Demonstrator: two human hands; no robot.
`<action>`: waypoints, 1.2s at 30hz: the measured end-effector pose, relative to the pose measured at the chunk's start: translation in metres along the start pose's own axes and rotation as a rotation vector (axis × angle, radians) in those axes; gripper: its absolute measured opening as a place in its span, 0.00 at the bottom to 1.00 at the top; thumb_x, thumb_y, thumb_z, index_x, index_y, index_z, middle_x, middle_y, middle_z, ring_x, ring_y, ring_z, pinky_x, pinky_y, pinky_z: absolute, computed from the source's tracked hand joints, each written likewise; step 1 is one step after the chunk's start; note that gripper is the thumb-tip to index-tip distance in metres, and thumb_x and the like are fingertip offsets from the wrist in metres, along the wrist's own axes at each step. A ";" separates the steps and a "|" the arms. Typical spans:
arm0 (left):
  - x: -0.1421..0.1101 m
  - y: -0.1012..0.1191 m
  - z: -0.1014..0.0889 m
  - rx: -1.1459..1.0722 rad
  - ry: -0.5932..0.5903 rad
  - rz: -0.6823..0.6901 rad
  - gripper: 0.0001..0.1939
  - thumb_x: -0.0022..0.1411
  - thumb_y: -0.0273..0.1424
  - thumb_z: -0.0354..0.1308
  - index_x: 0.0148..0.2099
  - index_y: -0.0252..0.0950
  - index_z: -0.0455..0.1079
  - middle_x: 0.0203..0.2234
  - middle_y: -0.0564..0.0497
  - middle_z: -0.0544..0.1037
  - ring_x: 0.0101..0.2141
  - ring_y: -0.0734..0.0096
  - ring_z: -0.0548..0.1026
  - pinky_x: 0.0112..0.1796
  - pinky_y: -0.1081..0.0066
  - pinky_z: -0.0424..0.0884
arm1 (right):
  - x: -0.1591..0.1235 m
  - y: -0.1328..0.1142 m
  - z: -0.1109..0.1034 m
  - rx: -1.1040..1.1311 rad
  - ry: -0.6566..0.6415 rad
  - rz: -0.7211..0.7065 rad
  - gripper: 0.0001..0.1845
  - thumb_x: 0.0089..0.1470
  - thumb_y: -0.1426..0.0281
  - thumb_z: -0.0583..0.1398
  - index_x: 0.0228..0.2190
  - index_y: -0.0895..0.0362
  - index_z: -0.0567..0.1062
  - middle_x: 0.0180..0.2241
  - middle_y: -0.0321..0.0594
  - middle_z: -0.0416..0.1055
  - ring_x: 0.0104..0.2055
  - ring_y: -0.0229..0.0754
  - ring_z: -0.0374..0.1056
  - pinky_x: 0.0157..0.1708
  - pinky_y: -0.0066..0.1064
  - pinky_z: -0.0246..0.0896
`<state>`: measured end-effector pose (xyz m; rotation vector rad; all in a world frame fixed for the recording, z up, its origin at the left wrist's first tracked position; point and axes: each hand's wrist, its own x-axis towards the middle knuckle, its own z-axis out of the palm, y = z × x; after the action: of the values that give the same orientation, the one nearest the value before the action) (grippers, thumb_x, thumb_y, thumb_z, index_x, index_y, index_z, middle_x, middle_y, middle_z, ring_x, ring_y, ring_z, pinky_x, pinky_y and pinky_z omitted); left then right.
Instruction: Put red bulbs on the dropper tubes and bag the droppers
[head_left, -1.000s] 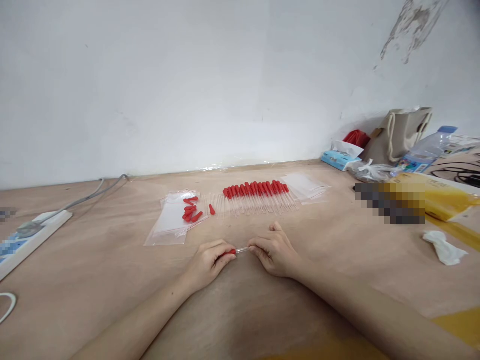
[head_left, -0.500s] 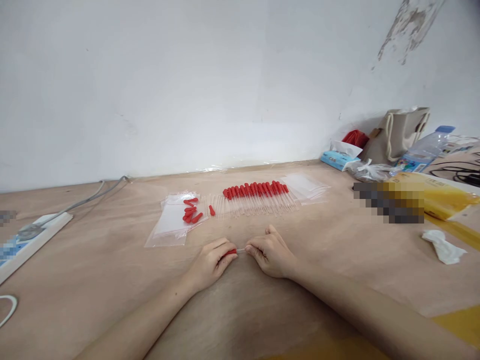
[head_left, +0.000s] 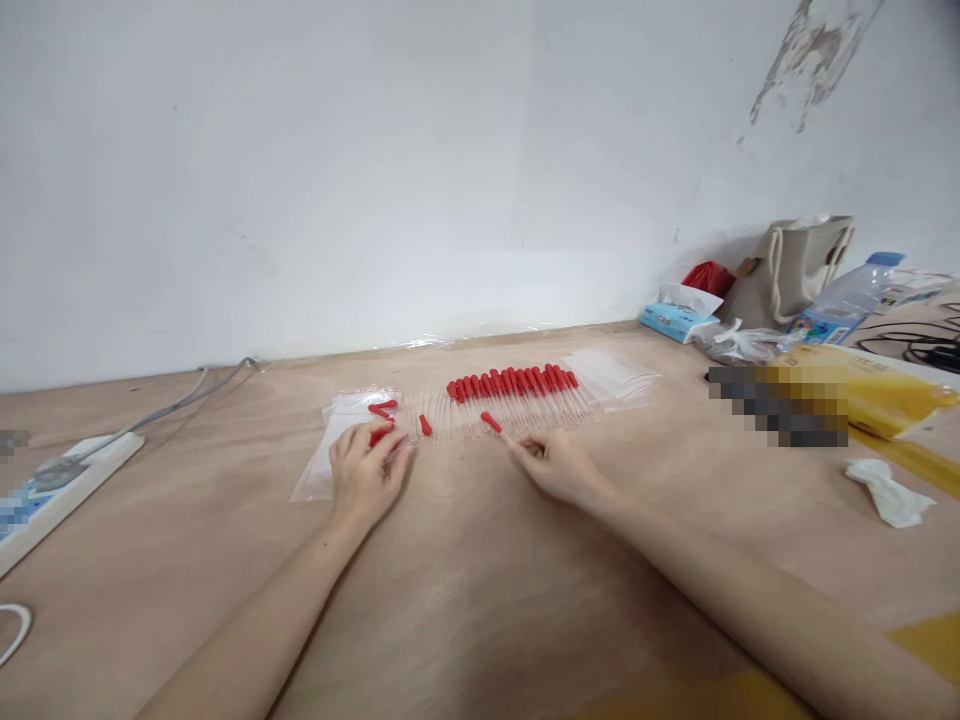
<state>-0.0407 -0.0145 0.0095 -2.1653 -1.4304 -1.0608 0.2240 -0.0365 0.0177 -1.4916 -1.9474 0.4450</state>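
Observation:
My right hand [head_left: 559, 466] pinches a glass dropper [head_left: 492, 423] by its clear tube, with the red rubber bulb pointing up and to the left. My left hand [head_left: 367, 470] is over the loose red rubber bulbs [head_left: 384, 408] on the clear plastic bags [head_left: 319, 480], its fingers bent and apart. Some of those bulbs are partly hidden by the fingers. A single red bulb [head_left: 425, 425] lies beside bare glass tubes [head_left: 439, 410]. Behind my hands, several droppers with red bulbs [head_left: 514, 382] lie side by side in a row.
More clear bags [head_left: 611, 375] lie right of the row. A power strip [head_left: 82, 480] with a grey cable is at the left. On the right are a tissue box [head_left: 677, 322], a plastic bottle [head_left: 855, 295], a yellow package [head_left: 862, 390] and a crumpled tissue [head_left: 889, 492].
My left hand has let go of the dropper's red bulb and moved left to the loose bulbs. My right hand has carried the dropper slightly forward, turning its bulb toward the row.

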 end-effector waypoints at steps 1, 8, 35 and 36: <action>0.001 -0.008 0.002 0.031 0.031 -0.032 0.09 0.55 0.33 0.54 0.39 0.40 0.72 0.39 0.47 0.70 0.42 0.59 0.66 0.45 0.58 0.59 | 0.010 0.003 0.001 0.017 0.029 0.060 0.14 0.51 0.63 0.53 0.22 0.56 0.72 0.23 0.36 0.71 0.25 0.37 0.65 0.27 0.27 0.50; -0.001 -0.028 0.012 0.012 -0.044 -0.132 0.12 0.55 0.33 0.53 0.41 0.36 0.72 0.42 0.44 0.66 0.43 0.59 0.65 0.44 0.62 0.63 | 0.076 -0.010 0.026 -0.114 0.222 0.287 0.15 0.50 0.60 0.52 0.21 0.55 0.73 0.26 0.38 0.73 0.32 0.43 0.67 0.40 0.38 0.49; -0.001 -0.015 0.004 -0.151 -0.047 -0.251 0.07 0.54 0.30 0.52 0.37 0.36 0.66 0.31 0.51 0.73 0.31 0.68 0.71 0.30 0.72 0.67 | 0.090 -0.079 0.079 -0.423 -0.046 0.231 0.10 0.47 0.75 0.53 0.27 0.60 0.75 0.29 0.50 0.73 0.33 0.45 0.68 0.45 0.43 0.37; -0.001 -0.014 0.003 -0.160 -0.051 -0.245 0.08 0.54 0.30 0.51 0.38 0.36 0.66 0.32 0.50 0.73 0.32 0.68 0.71 0.31 0.72 0.67 | 0.090 -0.081 0.080 -0.425 -0.053 0.230 0.11 0.47 0.76 0.52 0.27 0.61 0.75 0.29 0.50 0.73 0.34 0.46 0.68 0.45 0.43 0.37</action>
<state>-0.0518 -0.0075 0.0048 -2.1796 -1.7223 -1.2514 0.0981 0.0333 0.0335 -2.0020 -2.0039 0.1712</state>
